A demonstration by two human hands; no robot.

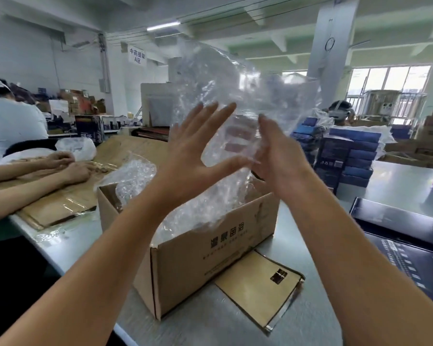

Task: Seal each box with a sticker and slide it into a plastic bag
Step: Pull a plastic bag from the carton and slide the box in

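One plastic bag (235,83), one open carton (210,258), one gold card (258,288), one left hand (193,156), one right hand (280,158).

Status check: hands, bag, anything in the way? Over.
Fingers straight, left hand and right hand flat on the clear bag. Bag holds no box, raised above the open carton. A dark box lies right, untouched.

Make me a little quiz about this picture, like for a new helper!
1. True or false: the left hand and right hand are fists.
2. What fills the carton? A) clear plastic B) blue boxes C) stickers
3. Fill in: the bag is held ____ the carton.
Key: 1 false; 2 A; 3 above.
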